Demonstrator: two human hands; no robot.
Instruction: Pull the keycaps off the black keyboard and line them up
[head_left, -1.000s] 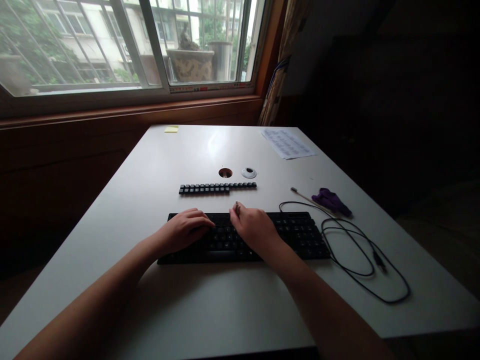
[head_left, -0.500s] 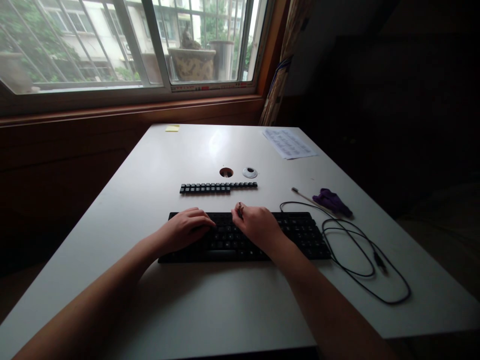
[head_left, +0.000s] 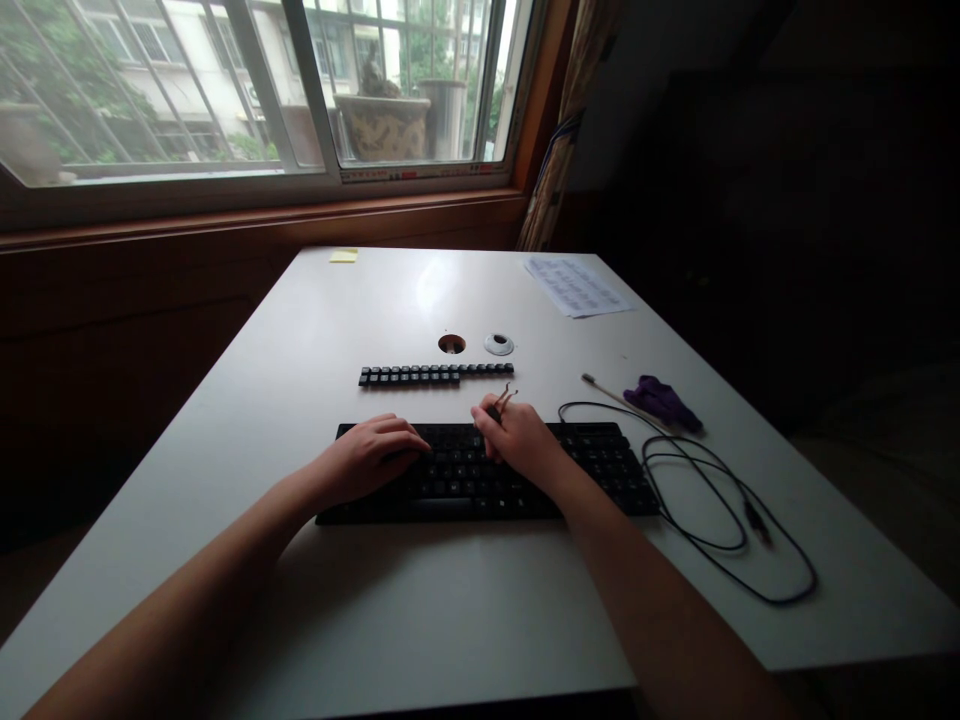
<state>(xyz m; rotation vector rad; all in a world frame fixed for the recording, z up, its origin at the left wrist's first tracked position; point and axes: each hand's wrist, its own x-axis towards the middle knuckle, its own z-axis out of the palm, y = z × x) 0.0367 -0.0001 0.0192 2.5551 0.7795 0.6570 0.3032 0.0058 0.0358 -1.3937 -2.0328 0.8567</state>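
Observation:
A black keyboard (head_left: 442,505) lies in front of me, with its upper key area partly covered by my hands. My left hand (head_left: 379,455) rests on its left side, palm down, fingers stretched over the keys and touching them. My right hand (head_left: 517,440) is closed above the right middle of the keyboard, around a wire keycap puller (head_left: 507,394) whose two thin prongs point up and away. A small black piece (head_left: 493,412) shows at the thumb and forefinger; whether it is a keycap or the tool's handle I cannot tell. Behind the keyboard, removed keycaps (head_left: 409,377) stand in two rows.
The keyboard's cable (head_left: 739,548) loops over the right of the white table (head_left: 262,620). A thin brush (head_left: 604,388) and a purple cloth (head_left: 660,400) lie nearby. Farther back are a cable hole (head_left: 451,344), its cover (head_left: 499,344), printed paper (head_left: 577,288) and yellow notes (head_left: 343,256).
My right hand has shifted slightly right and turned, so the puller's prongs now point upward and a black piece shows at the fingertips. My left hand stays put.

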